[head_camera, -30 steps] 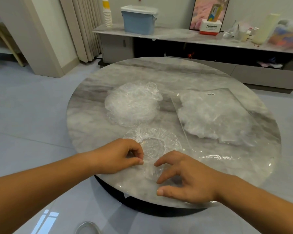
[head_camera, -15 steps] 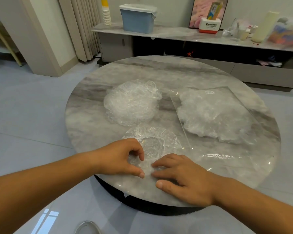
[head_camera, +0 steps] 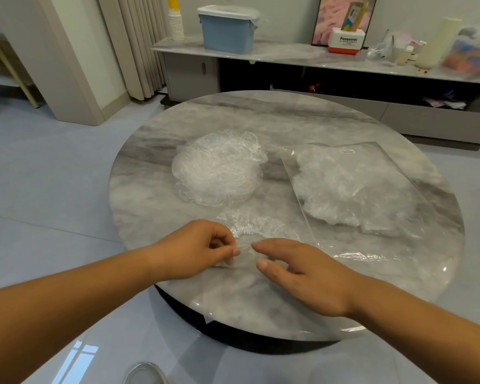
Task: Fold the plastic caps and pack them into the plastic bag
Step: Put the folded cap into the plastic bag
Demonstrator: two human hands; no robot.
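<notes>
A single clear plastic cap with a crinkled elastic rim lies near the front of the round marble table. My left hand pinches its near edge between thumb and fingers. My right hand hovers just to the right of that edge, forefinger and thumb extended and slightly apart, holding nothing. Behind the cap sits a pile of loose clear caps. To the right lies a flat clear plastic bag with several folded caps inside; its open end faces me.
A low marble-topped cabinet runs along the back wall with a blue lidded bin, a stack of paper cups, a white box and bottles. Grey tiled floor surrounds the table. Curtains hang at the back left.
My left hand has lifted the cap's near edge in a pinch. My right hand came off the table and its fingers have straightened toward the left hand.
</notes>
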